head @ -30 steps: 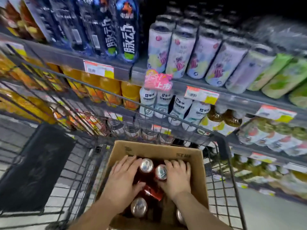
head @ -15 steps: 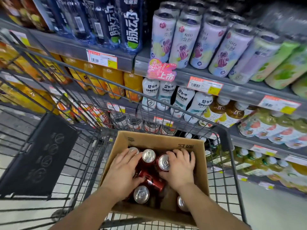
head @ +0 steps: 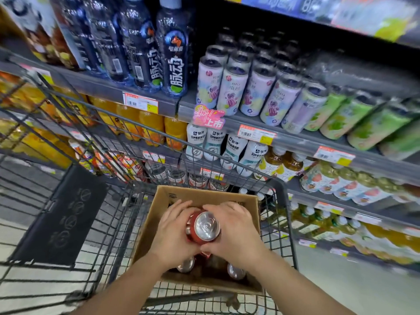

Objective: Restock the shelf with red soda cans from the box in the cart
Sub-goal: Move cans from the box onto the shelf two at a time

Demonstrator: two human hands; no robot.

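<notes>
Store shelves [head: 295,137] fill the upper half and right side of the frame, their far right and top edges smeared by blur so that the green cans and the labels there cannot be read. Dark blue bottles [head: 172,53] stand at upper centre, pale purple cans [head: 231,92] just right of them, and orange bottles [head: 147,126] sit on the shelf below, partly screened by wire. The shopping cart [head: 68,142] spreads across the left and bottom of the frame, its near rim cut off by the lower edge. Inside it at lower centre sits the open cardboard box [head: 172,198], whose near wall is hidden behind two forearms. The left hand [head: 175,233] and right hand [head: 236,230] meet over the box, fingers curled round a red soda can [head: 205,227] clasped between them from either side. That can is above the box opening, its long axis pointing up toward the camera, silver top facing the lens; most of its red body is covered by the hands. A sliver of a second can shows just left of it, too hidden to judge who grips it. Two more silver can tops [head: 235,271] peek out lower in the box, beneath the wrists.
</notes>
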